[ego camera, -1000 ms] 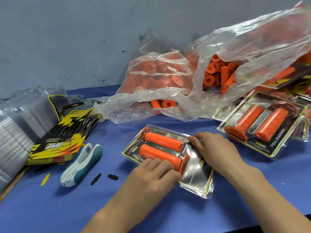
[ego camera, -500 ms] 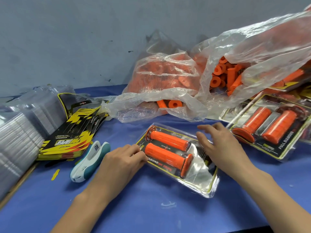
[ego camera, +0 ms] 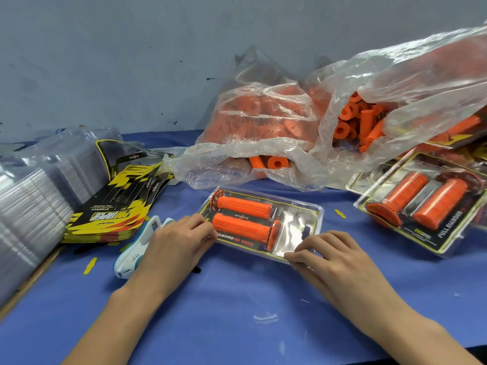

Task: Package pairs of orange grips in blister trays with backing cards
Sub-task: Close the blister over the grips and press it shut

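**At the table's middle, a pack being pressed closed**

Head view: toward the near edge of the blue table (ego camera: 237, 312), the blister tray (ego camera: 297, 225) lies flat with two orange grips (ego camera: 242, 225) inside over its backing card. The left hand (ego camera: 168, 248) pinches the tray's left end, and the right hand (ego camera: 334, 256) pinches its near right corner, likely to seat the card. One finished pack (ego camera: 421, 206) lies at the right edge; two bags of loose grips (ego camera: 263, 122) sit at the back.

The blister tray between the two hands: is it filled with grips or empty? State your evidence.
Filled. The blister tray holds two orange grips lying side by side over its backing card.
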